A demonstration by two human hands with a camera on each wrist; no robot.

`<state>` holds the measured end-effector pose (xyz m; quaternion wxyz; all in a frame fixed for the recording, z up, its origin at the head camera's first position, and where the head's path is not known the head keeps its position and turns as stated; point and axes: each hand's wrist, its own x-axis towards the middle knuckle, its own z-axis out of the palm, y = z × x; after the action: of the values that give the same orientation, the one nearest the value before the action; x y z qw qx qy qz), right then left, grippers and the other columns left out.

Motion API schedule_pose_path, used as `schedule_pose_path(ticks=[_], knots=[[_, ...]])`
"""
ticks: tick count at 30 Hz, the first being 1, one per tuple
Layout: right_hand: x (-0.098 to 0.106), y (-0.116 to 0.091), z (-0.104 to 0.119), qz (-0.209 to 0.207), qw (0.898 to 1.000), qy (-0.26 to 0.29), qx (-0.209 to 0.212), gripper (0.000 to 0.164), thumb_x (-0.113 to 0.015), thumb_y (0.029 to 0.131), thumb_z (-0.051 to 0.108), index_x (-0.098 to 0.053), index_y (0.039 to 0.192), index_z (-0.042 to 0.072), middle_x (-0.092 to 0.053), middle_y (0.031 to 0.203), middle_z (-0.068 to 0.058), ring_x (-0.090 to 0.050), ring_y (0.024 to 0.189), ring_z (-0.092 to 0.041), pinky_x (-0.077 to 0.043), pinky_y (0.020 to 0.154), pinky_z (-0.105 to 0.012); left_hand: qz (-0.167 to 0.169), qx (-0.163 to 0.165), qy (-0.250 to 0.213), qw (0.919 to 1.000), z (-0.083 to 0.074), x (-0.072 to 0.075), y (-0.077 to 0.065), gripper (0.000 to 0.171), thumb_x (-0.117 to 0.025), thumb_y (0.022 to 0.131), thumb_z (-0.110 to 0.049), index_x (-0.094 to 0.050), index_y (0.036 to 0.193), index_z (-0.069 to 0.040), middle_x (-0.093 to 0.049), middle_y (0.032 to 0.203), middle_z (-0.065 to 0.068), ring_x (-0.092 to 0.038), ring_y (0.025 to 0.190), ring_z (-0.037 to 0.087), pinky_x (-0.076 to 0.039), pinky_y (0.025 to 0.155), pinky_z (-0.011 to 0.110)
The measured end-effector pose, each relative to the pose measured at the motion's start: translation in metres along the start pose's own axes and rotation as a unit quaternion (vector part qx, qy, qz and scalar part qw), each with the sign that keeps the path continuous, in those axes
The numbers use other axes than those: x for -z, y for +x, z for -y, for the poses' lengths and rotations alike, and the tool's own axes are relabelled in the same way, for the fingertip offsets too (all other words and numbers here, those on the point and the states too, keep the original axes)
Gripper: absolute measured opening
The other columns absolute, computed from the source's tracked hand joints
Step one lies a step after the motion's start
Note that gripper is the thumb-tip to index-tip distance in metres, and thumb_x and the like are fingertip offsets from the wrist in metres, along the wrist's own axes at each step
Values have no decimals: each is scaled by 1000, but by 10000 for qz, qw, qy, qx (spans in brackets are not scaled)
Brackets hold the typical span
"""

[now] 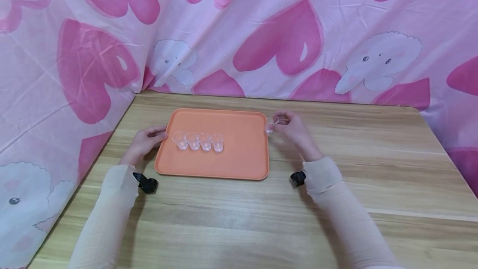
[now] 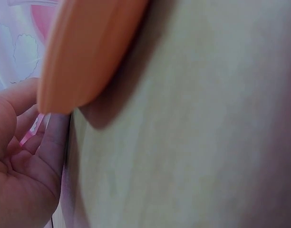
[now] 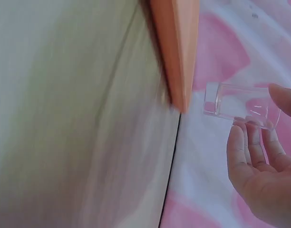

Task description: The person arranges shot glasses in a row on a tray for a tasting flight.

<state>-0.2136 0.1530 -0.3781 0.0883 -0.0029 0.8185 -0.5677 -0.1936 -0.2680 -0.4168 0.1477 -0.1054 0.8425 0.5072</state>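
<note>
In the head view, an orange tray (image 1: 244,148) lies on the wooden table. My left hand (image 1: 148,138) holds its left rim, with the thumb at the rim and the other fingers close below. Four-sided and round-cornered, the tray bears several small clear plastic cups (image 1: 205,142) in a row across its left and middle part. Just beyond the right rim, my right hand (image 1: 293,130) pinches another clear cup (image 3: 238,102) between thumb and fingers. In the right wrist view that cup's base points toward the tray's edge (image 3: 176,57), apart from it.
Bare wooden table (image 1: 224,223) surrounds the tray. A pink heart-patterned cloth (image 1: 209,32) hangs along the back and left sides. A black wrist camera (image 1: 147,184) sits at the left cuff and another camera (image 1: 298,178) at the right cuff.
</note>
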Motion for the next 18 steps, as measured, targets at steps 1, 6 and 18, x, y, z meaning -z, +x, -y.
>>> schedule_pose_path(ticks=[1, 6, 18], knots=[[-4, -1, 2, 44, 10000, 34, -11, 50, -67, 86, 6, -50, 131, -4, -56, 120, -19, -56, 94, -6, -51, 77, -12, -3, -4, -2, 10000, 0, 0, 0, 56, -51, 99, -32, -38, 146, -4, -45, 142, 23, -51, 79, -18, -47, 74, 2], [-23, -4, 10, 271, 9996, 110, 38, 48, -67, 86, 5, -51, 129, -5, -58, 120, -21, -58, 103, -19, -53, 79, -15, 9, 12, 1, 10000, 1, 0, 1, 57, -51, 98, -32, -38, 146, -4, -45, 142, 23, -51, 79, -19, -47, 75, 3], [-64, -12, 21, 619, 9974, 349, 106, 45, -69, 82, 1, -54, 124, -4, -58, 113, -17, -58, 103, -23, -50, 80, -19, 11, 40, -9, 10000, 0, 0, 1, 56, -51, 99, -32, -38, 146, -5, -45, 142, 23, -51, 79, -18, -47, 74, 3]])
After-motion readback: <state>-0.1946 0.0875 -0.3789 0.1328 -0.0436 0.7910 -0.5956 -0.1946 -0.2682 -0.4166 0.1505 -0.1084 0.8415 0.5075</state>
